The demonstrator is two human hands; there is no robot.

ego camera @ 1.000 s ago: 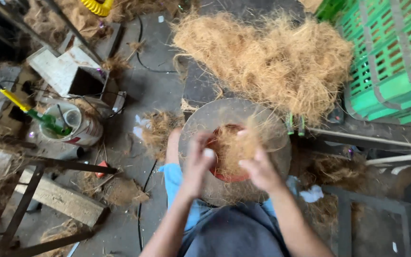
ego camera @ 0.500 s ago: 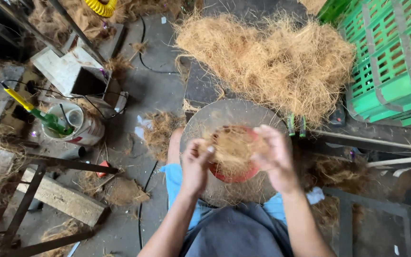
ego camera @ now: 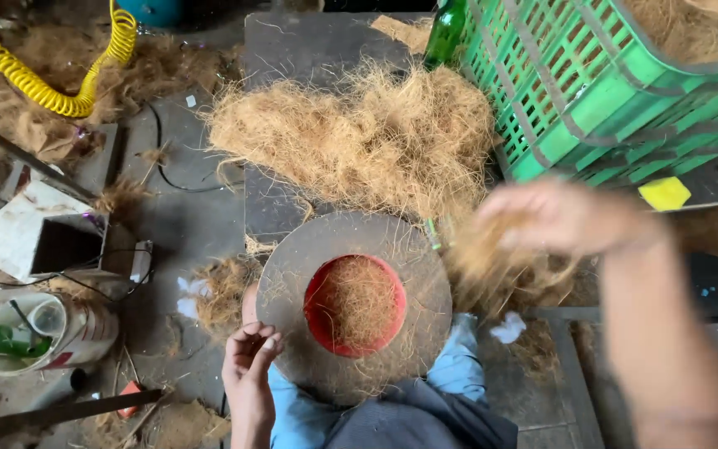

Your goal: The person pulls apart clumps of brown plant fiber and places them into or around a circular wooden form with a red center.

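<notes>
A round grey disc rests on my lap, with a red bowl set in its middle hole. Brown coconut fibre fills the bowl. My left hand curls loosely at the disc's lower left edge, touching it. My right hand is raised to the right of the disc and blurred by motion. It grips a tuft of loose fibre that hangs below it. A large pile of fibre lies on a dark board just beyond the disc.
A green plastic crate holding fibre stands at the upper right, with a green bottle beside it. A yellow coiled hose lies upper left. A white box and a bucket of tools sit left.
Both hands have left the bowl. My right hand has swung out to the right with a tuft of fibre. My left hand has dropped to the disc's lower left edge.
</notes>
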